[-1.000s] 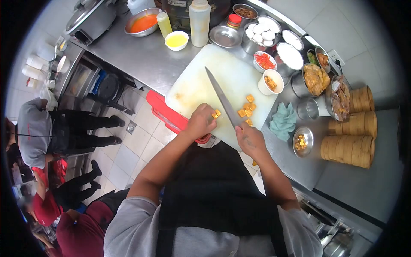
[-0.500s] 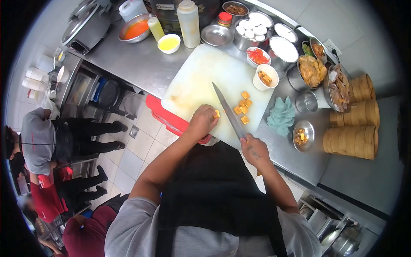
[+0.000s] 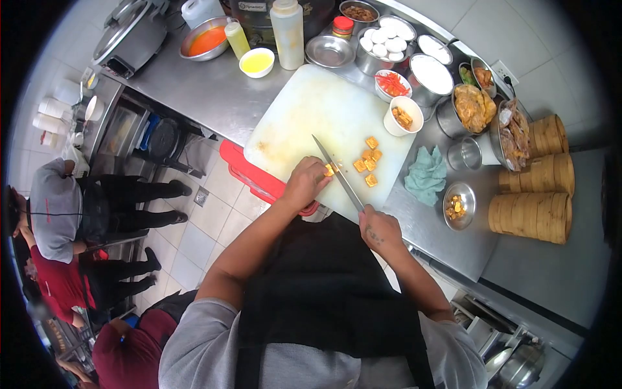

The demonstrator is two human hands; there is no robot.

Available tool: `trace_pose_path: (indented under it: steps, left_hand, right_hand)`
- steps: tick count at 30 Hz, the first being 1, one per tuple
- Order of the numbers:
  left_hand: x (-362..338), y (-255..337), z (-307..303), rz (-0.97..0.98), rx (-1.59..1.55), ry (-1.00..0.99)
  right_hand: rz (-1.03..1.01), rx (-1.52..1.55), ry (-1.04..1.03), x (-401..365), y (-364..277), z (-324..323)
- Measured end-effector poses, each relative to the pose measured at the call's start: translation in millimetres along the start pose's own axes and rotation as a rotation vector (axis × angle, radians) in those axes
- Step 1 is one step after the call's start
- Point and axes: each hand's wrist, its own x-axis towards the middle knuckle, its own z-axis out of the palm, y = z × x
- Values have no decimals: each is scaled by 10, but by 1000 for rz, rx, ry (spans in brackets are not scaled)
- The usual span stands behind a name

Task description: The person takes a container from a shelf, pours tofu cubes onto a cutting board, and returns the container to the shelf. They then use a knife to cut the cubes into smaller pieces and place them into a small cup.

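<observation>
On the white cutting board point(image 3: 291, 110), my left hand point(image 3: 306, 185) pinches a small golden-brown piece of food point(image 3: 330, 170) that looks like fried tofu. My right hand point(image 3: 380, 227) is wrapped round the handle of a kitchen knife point(image 3: 343, 180). Its blade points away from me and lies right beside the held piece, close to my left fingertips. Several golden cubes point(image 3: 370, 155) sit loose on the board to the right of the blade. A white paper cup point(image 3: 403, 117) with brown pieces in it stands on the board's right corner.
Right of the board are a teal cloth point(image 3: 426, 176), a metal bowl of golden bits point(image 3: 459, 206) and bamboo steamers point(image 3: 530, 217). Bowls of eggs point(image 3: 387, 42) and red strips point(image 3: 392, 84) stand behind. A red lid or tray point(image 3: 249, 175) juts out under the board. Co-workers point(image 3: 55, 211) stand at left.
The knife has moved left, from beside the loose cubes to against the piece in my left hand. My right hand shifted left with it; my left hand stayed nearly still.
</observation>
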Motion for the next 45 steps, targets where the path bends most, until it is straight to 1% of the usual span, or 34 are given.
trace_pose_path:
  steps: [13,15,18,26,34,38,43,45]
  left_hand:
    - [25,-43,-28,2,-37,-58]
    - [10,-42,-32,5,-39,-50]
    - [3,-52,-29,16,-36,-55]
    - [4,40,-109,6,-40,-81]
    - [26,33,-80,59,-2,-47]
    - [13,38,-53,20,10,-39]
    - [-3,17,-12,30,2,15]
    - [-5,-1,0,33,4,19]
  right_hand:
    - [5,-12,-34,32,39,-33]
    - [30,-14,17,41,50,-18]
    - [13,25,59,63,25,-84]
    - [-33,40,66,140,-138,-121]
    - [-73,-45,33,160,-160,-111]
    - [-87,-67,40,167,-156,-113]
    - [-93,-67,6,198,-162,-127]
    - [-125,-45,29,220,-175,-119]
